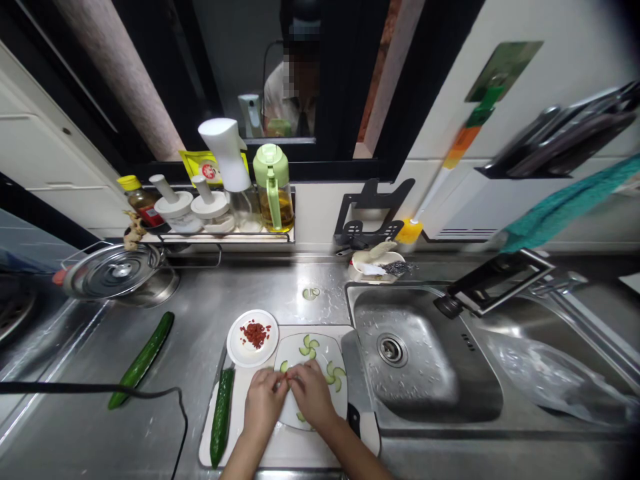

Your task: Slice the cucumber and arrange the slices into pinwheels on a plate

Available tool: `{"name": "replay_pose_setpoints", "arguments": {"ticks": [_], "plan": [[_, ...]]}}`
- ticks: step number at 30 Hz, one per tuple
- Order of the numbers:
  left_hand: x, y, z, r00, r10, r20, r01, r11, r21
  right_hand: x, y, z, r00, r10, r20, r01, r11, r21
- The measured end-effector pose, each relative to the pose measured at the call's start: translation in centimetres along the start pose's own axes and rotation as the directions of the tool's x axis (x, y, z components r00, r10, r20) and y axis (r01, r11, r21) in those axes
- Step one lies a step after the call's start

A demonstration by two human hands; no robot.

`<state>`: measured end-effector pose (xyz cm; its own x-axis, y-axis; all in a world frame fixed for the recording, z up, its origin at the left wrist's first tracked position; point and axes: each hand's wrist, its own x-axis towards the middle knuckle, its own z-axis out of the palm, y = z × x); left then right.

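My left hand (264,398) and my right hand (313,395) meet fingertip to fingertip over the left side of a white square plate (327,343). Between their pinched fingers shows a tiny red bit, apparently a goji berry (287,377). Curved cucumber slices (309,347) lie on the plate in fan-like groups, some partly hidden by my hands. Just beyond my left hand, a round white dish (235,337) holds a heap of red goji berries (255,333). A whole cucumber (221,417) rests along the left of the white cutting board (270,457) under the plate.
Another cucumber (143,360) lies on the steel counter at left, near a black cable (150,393). A lidded pot (117,270) stands behind it. To the right is the sink (425,373). A black handle (353,420) pokes out beside the plate. Bottles and jars (213,213) line the rack.
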<state>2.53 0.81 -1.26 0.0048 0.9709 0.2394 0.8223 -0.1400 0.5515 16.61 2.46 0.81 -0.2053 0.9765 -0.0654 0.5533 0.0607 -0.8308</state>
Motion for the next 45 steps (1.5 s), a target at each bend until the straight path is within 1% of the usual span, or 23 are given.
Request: {"name": "replay_pose_setpoints", "arguments": {"ticks": [9,15,30,40,45], "plan": [[0.03,-0.27,-0.16,1.000,0.003,0.016,-0.003,1.000,-0.002,0.20,-0.04,0.18,1.000,0.010,0.001,-0.010,1.000,-0.006],[-0.24,-0.67,0.03,1.000,0.029,-0.003,-0.029,0.999,-0.026,0.11,0.19,0.03,1.000,0.016,-0.004,-0.016,1.000,-0.001],[-0.10,-0.67,-0.24,1.000,0.002,0.003,-0.002,1.000,-0.032,-0.05,0.19,-0.24,1.000,0.014,-0.009,-0.014,1.000,-0.001],[0.11,-0.09,-0.06,1.000,0.026,-0.013,-0.026,1.000,-0.008,-0.13,0.18,-0.10,1.000,0.017,-0.018,-0.017,1.000,0.002],[0.12,0.08,0.07,0.999,0.043,-0.015,-0.043,0.999,0.016,-0.07,0.05,0.00,1.000,-0.002,-0.008,0.003,1.000,0.022]]}}
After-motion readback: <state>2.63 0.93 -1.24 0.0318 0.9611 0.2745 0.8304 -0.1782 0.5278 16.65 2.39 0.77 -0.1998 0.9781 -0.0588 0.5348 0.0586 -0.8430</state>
